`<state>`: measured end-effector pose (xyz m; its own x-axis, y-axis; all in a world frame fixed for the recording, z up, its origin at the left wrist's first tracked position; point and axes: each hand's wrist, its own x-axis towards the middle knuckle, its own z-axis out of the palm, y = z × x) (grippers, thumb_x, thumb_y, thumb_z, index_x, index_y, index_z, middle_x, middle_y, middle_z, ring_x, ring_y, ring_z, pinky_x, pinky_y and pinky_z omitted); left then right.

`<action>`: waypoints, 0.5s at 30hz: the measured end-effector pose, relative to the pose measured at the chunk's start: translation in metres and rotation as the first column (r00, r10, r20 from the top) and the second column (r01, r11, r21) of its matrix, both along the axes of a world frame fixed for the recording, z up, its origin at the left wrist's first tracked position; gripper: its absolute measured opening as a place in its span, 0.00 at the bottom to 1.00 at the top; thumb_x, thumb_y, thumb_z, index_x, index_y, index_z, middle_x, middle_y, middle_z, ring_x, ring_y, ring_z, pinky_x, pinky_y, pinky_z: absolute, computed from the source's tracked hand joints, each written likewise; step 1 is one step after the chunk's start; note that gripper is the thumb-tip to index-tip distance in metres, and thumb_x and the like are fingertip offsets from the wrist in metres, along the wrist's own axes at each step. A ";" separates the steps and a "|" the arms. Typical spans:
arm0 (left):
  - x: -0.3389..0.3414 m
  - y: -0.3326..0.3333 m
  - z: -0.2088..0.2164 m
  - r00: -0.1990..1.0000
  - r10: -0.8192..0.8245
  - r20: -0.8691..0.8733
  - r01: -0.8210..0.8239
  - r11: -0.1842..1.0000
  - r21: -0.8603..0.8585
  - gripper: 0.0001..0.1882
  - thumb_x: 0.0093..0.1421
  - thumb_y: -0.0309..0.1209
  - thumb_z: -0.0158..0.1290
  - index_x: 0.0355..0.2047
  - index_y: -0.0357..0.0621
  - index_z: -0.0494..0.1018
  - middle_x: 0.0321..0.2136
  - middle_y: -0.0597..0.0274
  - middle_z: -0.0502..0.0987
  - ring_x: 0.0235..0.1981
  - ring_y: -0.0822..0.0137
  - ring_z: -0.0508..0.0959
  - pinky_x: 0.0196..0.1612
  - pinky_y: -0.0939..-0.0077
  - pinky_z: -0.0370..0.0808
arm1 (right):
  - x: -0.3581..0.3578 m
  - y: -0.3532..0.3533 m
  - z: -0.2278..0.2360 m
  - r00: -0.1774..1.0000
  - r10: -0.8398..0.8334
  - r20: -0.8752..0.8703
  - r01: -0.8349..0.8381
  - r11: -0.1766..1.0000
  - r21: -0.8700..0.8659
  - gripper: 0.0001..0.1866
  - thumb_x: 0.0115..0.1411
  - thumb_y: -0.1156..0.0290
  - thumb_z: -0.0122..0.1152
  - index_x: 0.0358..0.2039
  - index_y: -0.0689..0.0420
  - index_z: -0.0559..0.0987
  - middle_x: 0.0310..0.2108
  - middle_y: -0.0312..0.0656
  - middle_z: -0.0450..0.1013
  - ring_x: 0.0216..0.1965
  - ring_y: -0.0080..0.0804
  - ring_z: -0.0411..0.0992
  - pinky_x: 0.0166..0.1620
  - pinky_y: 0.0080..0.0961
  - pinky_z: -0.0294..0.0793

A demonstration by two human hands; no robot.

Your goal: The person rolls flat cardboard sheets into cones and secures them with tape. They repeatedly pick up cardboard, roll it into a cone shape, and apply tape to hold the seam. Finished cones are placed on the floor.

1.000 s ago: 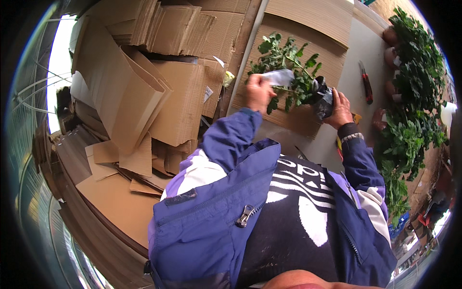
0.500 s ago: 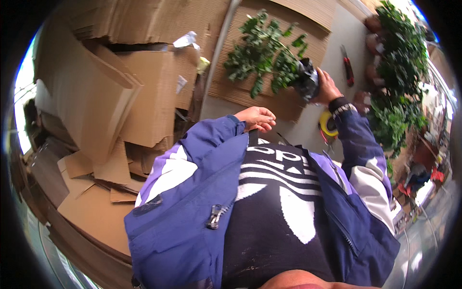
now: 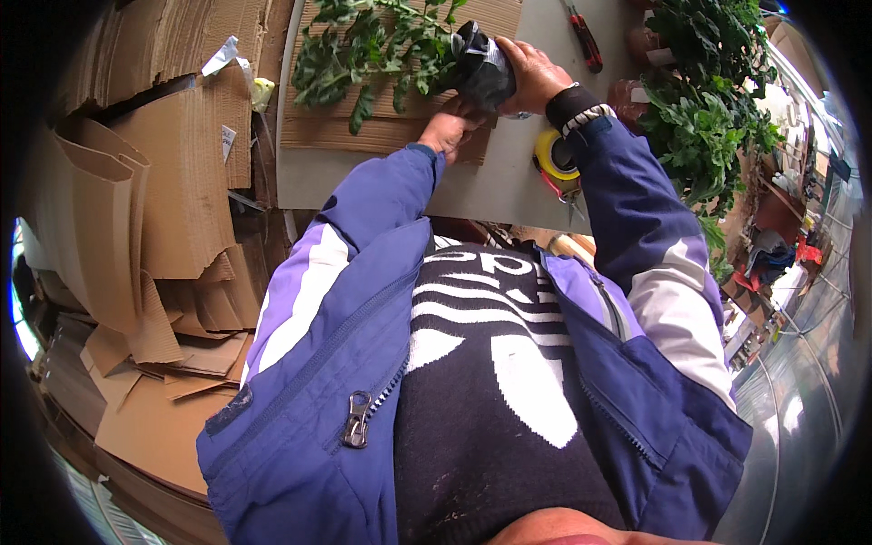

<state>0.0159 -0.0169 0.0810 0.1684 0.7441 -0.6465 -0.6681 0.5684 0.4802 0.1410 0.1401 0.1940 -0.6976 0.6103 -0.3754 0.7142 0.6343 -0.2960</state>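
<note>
A leafy green plant (image 3: 377, 54) lies on its side, its leaves to the left over a flat cardboard sheet (image 3: 318, 132). Its pot (image 3: 483, 71), wrapped in shiny black plastic, points to the right. My right hand (image 3: 534, 77) is wrapped round the base end of this pot. Against the pot's near side, my left hand (image 3: 450, 129) has its fingers curled in on the plastic; the fingertips are partly hidden. A yellow tape roll (image 3: 556, 154) rests on the grey table (image 3: 391, 191) just below my right wrist.
A red-and-black knife (image 3: 586, 38) lies beyond my right hand. Several potted leafy plants (image 3: 708, 118) line the right side. Stacked and folded cardboard (image 3: 173, 182) fills the left, with a white scrap (image 3: 220, 56) on it. Clutter (image 3: 781, 245) stands at the far right.
My left hand, apart from the pot before, has moved up to its near side. My right hand still holds the pot. The view has shifted, so the table sits higher and further left.
</note>
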 end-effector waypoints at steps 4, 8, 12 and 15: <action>0.026 -0.010 -0.010 0.990 0.086 0.110 -0.090 0.996 0.025 0.35 0.56 0.16 0.56 0.64 0.56 0.64 0.55 0.73 0.74 0.51 0.72 0.74 0.49 0.71 0.69 | 0.015 -0.004 0.006 0.997 0.079 0.001 -0.079 0.993 0.086 0.60 0.35 0.56 0.80 0.69 0.45 0.58 0.64 0.50 0.63 0.65 0.55 0.63 0.63 0.46 0.70; 0.039 -0.005 -0.027 0.992 0.104 0.077 -0.113 0.985 0.127 0.32 0.52 0.14 0.54 0.59 0.49 0.69 0.56 0.68 0.73 0.53 0.68 0.74 0.55 0.72 0.70 | 0.021 -0.001 0.004 0.995 0.081 0.059 -0.082 0.997 0.013 0.62 0.33 0.57 0.81 0.69 0.44 0.57 0.64 0.50 0.63 0.65 0.56 0.62 0.62 0.47 0.70; 0.040 -0.005 -0.030 0.976 0.043 -0.216 0.016 0.964 0.265 0.35 0.45 0.17 0.51 0.58 0.42 0.70 0.58 0.60 0.70 0.62 0.62 0.66 0.65 0.72 0.63 | 0.017 0.002 0.002 0.999 0.042 -0.005 -0.042 0.998 -0.045 0.61 0.31 0.62 0.82 0.69 0.45 0.59 0.64 0.50 0.63 0.65 0.54 0.62 0.63 0.46 0.69; 0.037 -0.006 -0.023 0.971 0.066 -0.231 -0.010 0.973 0.233 0.37 0.49 0.17 0.52 0.63 0.45 0.65 0.59 0.64 0.70 0.57 0.66 0.71 0.58 0.73 0.69 | 0.011 0.001 0.003 0.997 0.044 -0.057 -0.047 0.997 -0.053 0.62 0.29 0.63 0.83 0.68 0.46 0.60 0.63 0.50 0.64 0.64 0.54 0.63 0.64 0.44 0.69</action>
